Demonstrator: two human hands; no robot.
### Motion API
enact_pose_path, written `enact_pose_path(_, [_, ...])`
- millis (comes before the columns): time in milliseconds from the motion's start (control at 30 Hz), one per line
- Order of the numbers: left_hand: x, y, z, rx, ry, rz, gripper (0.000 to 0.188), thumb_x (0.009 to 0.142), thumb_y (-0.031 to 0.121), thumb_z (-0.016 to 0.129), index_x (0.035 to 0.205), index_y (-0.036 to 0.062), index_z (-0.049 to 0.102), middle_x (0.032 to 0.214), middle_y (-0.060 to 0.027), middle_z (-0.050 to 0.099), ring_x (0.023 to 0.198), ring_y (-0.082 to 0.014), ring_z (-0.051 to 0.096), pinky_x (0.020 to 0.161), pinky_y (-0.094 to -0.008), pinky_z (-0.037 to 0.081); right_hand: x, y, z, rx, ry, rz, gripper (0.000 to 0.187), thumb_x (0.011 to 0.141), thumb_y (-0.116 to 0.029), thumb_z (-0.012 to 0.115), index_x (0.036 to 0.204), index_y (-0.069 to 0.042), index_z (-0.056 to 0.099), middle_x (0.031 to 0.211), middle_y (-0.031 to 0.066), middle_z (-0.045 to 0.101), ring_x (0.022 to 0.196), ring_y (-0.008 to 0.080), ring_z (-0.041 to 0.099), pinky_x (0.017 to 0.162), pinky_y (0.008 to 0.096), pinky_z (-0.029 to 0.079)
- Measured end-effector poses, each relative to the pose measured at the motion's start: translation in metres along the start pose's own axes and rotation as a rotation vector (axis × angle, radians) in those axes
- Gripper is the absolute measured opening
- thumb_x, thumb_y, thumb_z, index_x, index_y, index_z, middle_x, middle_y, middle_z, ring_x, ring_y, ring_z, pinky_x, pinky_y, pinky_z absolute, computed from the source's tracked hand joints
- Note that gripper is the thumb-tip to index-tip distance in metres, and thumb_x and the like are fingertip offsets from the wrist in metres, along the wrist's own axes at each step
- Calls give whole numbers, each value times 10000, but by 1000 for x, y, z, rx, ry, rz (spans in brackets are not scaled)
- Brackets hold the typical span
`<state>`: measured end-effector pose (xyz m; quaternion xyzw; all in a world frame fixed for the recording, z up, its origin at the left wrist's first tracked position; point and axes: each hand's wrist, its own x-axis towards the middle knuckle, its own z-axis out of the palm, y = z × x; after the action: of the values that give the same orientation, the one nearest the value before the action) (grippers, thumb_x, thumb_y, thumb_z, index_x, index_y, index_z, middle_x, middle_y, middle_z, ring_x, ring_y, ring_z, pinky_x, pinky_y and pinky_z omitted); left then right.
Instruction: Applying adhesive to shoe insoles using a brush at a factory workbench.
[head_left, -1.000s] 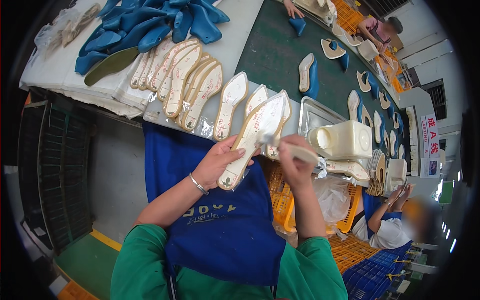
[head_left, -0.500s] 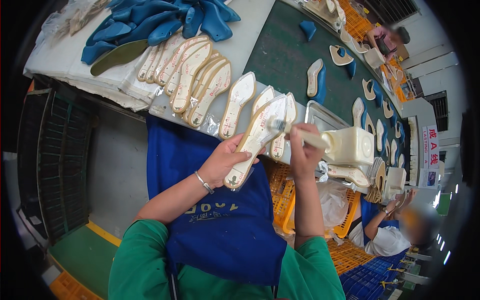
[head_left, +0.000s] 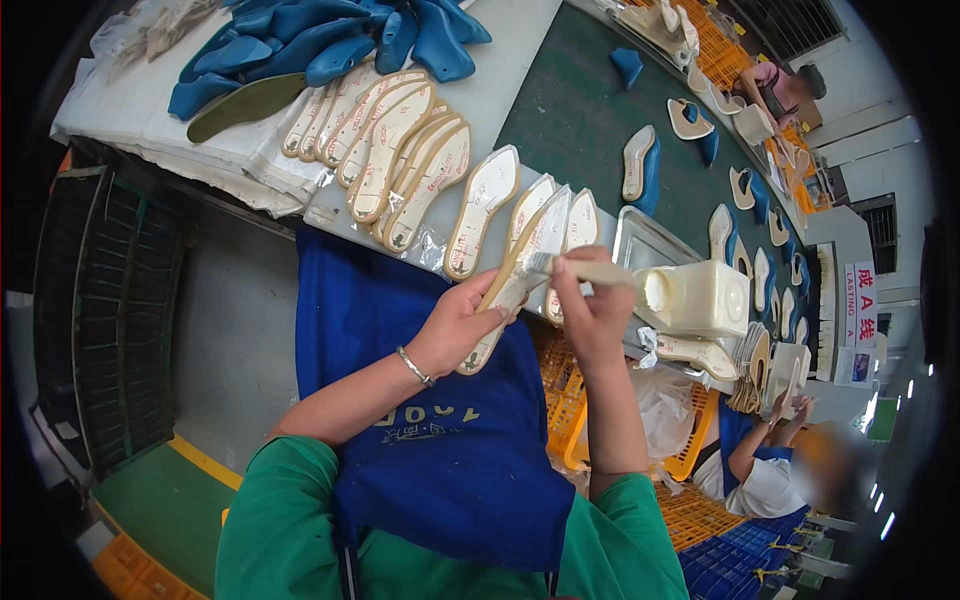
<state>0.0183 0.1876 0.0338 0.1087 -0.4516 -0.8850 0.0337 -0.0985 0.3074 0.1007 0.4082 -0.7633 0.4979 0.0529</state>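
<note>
My left hand (head_left: pixel 465 326) grips the heel end of a pale insole (head_left: pixel 505 289) with a tan edge, held tilted above the apron. In my right hand (head_left: pixel 598 312) is a brush (head_left: pixel 602 272) with a pale handle, its bristles against the insole's upper face. Beyond the held piece, more insoles lie along the table edge, a single insole (head_left: pixel 482 212) and an overlapping group (head_left: pixel 395 150) among them. To the right of my right hand, a cream plastic container (head_left: pixel 708 297) lies on its side with its opening toward the brush.
Blue shoe lasts (head_left: pixel 300 45) are heaped at the far left. A green conveyor belt (head_left: pixel 560 110) carries lasts and insoles. Beside the container is a metal tray (head_left: pixel 650 238); yellow crates (head_left: pixel 690 520) stand below. One co-worker (head_left: pixel 755 465) is at right, another (head_left: pixel 775 85) farther back.
The insole in my left hand has turned, showing its face more narrowly. The brush has shifted slightly down and left over it. The nearer co-worker's hands have moved.
</note>
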Motion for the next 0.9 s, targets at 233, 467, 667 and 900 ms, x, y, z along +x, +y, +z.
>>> enact_pose_path(233, [2,0,-5,19,-25,-22,525,905,-47,488,1424,-2,419,1151,-46,606,972,-93,573,884,-246,474,0,-1,-1,-70,50,-35,55,859,-31,684,852,12,650,759,100,656,619,186,633,548,285,476])
enact_pose_path(467, [1,8,-7,-59,-51,-34,533,907,-42,497,1431,-4,406,1180,-62,604,1006,-107,582,906,-257,479,-6,-11,-1,-63,-11,-170,79,816,-35,718,817,-5,645,759,117,659,626,238,646,573,307,498])
enact_pose_path(667, [-7,15,-4,21,-108,-50,544,907,-37,509,1438,-6,394,1225,-87,602,1025,-120,582,916,-267,479,45,33,-16,202,193,269,159,911,-138,674,838,-8,618,692,39,636,623,67,589,576,225,462])
enact_pose_path(900, [-5,28,-5,-7,-142,-77,517,905,-18,520,1413,-5,424,1178,-81,629,1004,-113,583,884,-252,482,56,60,-46,169,290,285,126,942,-128,641,888,-22,599,782,31,636,672,63,592,615,209,496])
